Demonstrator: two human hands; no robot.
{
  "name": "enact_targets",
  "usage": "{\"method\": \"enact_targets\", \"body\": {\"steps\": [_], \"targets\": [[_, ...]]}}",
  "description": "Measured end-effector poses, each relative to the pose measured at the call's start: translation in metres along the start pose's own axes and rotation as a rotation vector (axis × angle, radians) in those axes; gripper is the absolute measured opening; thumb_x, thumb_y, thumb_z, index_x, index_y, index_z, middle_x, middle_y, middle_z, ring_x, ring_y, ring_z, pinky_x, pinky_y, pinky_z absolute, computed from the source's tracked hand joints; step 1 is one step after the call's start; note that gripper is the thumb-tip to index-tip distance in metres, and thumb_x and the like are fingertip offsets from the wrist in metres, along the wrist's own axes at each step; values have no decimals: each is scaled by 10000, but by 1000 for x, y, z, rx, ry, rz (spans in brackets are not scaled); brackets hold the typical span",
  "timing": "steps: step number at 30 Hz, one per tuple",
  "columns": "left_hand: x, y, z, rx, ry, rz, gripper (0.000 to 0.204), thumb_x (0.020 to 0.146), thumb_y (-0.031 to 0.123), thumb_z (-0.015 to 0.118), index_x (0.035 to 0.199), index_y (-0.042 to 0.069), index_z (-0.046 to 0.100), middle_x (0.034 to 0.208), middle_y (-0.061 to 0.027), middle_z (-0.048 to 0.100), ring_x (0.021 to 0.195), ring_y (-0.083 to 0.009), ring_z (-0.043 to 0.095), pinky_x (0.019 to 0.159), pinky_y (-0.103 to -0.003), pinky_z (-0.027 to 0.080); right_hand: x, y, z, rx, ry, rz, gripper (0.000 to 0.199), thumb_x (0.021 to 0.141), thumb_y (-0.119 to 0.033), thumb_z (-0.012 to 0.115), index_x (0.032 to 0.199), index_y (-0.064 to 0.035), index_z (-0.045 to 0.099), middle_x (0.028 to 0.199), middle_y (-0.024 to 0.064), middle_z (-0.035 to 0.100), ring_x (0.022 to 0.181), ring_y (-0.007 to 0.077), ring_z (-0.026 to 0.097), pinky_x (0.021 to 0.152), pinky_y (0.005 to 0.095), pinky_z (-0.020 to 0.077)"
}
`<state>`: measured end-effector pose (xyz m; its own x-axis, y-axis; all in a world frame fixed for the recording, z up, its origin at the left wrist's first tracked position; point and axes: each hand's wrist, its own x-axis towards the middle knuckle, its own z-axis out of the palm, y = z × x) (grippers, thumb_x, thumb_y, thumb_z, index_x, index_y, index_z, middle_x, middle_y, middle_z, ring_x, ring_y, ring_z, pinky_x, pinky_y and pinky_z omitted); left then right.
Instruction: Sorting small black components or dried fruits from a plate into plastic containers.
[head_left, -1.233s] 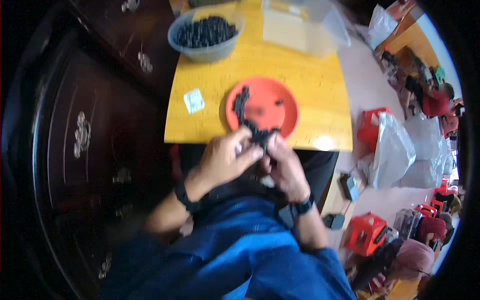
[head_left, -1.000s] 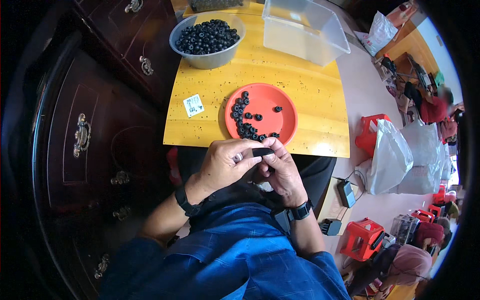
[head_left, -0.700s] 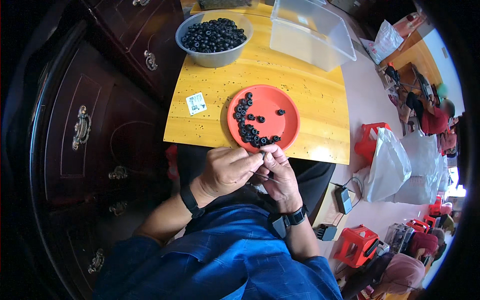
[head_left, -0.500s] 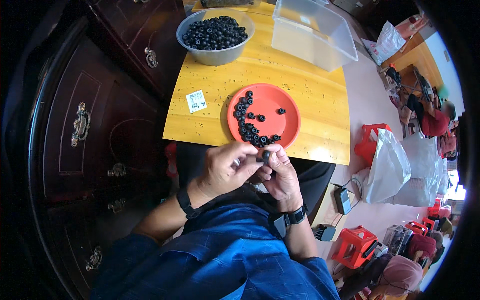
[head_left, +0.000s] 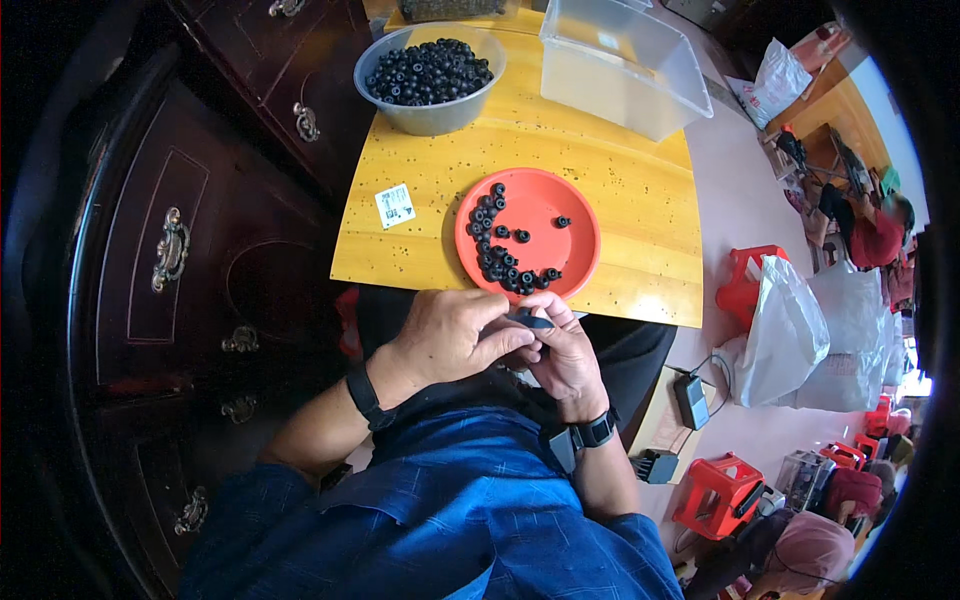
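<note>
Both my hands meet just off the near rim of a red round plate (head_left: 575, 258). The thumb and fingers of my right hand (head_left: 566, 362) pinch a small black part (head_left: 533, 321), which looks dark and elongated from here. My left hand (head_left: 450, 335) closes on it from the other side; its fingertips partly hide the part. On the plate lie several small black ring-shaped parts (head_left: 487, 226), mostly curved along its left and near side, with a lone one (head_left: 562, 221) at the right.
The yellow wooden table (head_left: 640, 230) carries a clear bowl (head_left: 431, 122) heaped with black parts, an empty clear bin (head_left: 625, 75) and a white label (head_left: 394, 205). Dark drawers (head_left: 150, 330) stand at left. Red stools (head_left: 715, 495), white bags (head_left: 785, 335) and other people (head_left: 805, 550) are at right.
The black part has turned between my fingers, from a rounded look to a longer, flatter one. My left fingers have shifted slightly over it. The parts on the plate stay where they were.
</note>
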<state>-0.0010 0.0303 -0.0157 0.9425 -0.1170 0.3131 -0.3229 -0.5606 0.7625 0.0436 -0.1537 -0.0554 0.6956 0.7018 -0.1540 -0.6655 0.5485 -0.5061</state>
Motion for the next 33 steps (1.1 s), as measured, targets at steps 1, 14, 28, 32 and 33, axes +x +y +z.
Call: {"method": "enact_targets", "body": {"steps": [1, 14, 28, 32, 33], "targets": [[1, 0, -3, 96, -37, 68, 290, 849, 258, 760, 838, 23, 590, 732, -109, 668, 594, -234, 654, 523, -334, 479, 0, 0, -2, -8, 22, -12, 191, 932, -98, 661, 1113, -46, 631, 842, 0, 614, 649, 48, 513, 562, 170, 423], [88, -42, -77, 85, 280, -133, 267, 833, 204, 765, 720, 39, 588, 605, -15, 574, 600, -41, 507, 518, -272, 414, 7, -6, 6, 221, 165, 151, 220, 966, -172, 615, 1149, -50, 597, 1109, 115, 667, 867, 159, 641, 699, 236, 517], [20, 19, -10, 20, -179, -203, 358, 778, 220, 766, 1112, 119, 688, 687, -96, 645, 641, -272, 664, 608, -370, 525, 12, -2, 8, 333, 136, 137, 445, 1034, -358, 456, 1292, -4, 534, 1365, 192, 549, 1217, 294, 556, 1034, 424, 452], [-1, 11, 18, 37, -121, -181, 250, 783, 203, 747, 995, 86, 683, 697, -100, 649, 656, -282, 664, 594, -408, 516, 9, 4, 8, 271, 120, 154, 488, 1045, -363, 415, 1340, 14, 508, 1388, 189, 533, 1242, 300, 535, 1057, 443, 434], [-2, 11, 19, 42, -125, -189, 232, 790, 206, 741, 971, 77, 677, 699, -102, 648, 655, -283, 661, 590, -407, 511, 8, 3, 7, 278, 137, 155, 491, 1049, -349, 401, 1337, 35, 507, 1393, 201, 523, 1269, 313, 513, 1085, 450, 413]]}}
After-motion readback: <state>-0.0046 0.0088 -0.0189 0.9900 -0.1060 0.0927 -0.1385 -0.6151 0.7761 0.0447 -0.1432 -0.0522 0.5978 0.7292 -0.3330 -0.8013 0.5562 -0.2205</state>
